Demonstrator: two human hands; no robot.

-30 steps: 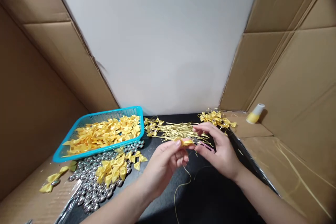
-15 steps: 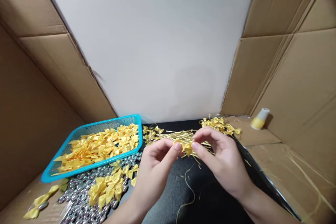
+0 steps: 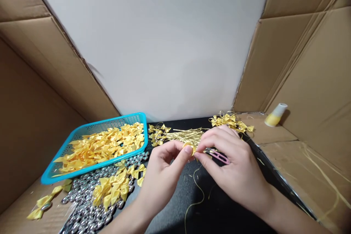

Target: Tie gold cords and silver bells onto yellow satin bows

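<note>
My left hand pinches a small yellow ribbon bow between thumb and forefinger, above the black table. My right hand meets it from the right, fingertips closed on the same bow. A thin gold cord hangs down from the bow and curls on the table. A pink tool lies under my right hand's fingers.
A blue basket full of yellow bows sits at the left. Silver bells and loose bows lie in front of it. Gold cords and finished bows lie behind my hands. A small yellow-white bottle stands right. Cardboard walls enclose the space.
Both hands stayed together on the bow and turned it slightly; my right hand's fingers curled lower over it. The camera shifted a little.
</note>
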